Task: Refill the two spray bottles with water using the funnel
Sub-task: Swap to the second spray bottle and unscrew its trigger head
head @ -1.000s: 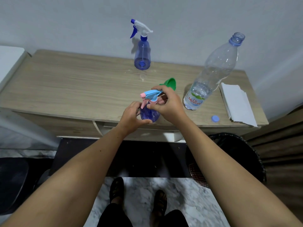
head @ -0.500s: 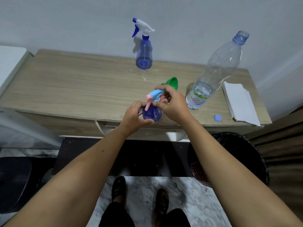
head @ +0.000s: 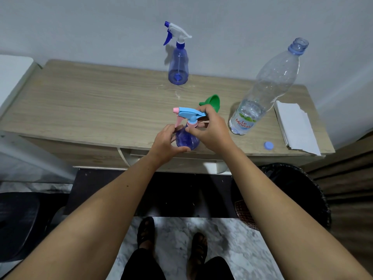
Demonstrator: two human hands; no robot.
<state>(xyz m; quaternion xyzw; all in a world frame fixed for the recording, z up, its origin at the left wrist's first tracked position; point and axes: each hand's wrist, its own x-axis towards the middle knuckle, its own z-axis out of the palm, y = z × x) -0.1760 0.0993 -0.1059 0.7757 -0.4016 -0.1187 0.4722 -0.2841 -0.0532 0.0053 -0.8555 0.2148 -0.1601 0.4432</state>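
While your left hand (head: 164, 143) grips the small spray bottle (head: 186, 138) at the bench (head: 90, 110) edge, your right hand (head: 210, 131) pinches its pink collar. Just behind lies the green funnel (head: 212, 102).

Two spray bottles: one (head: 178, 63) at 12 o'clock, one (head: 186, 136) at centre. One water bottle (head: 266, 87), one funnel (head: 212, 102) and one cap (head: 268, 145) at 3 o'clock.
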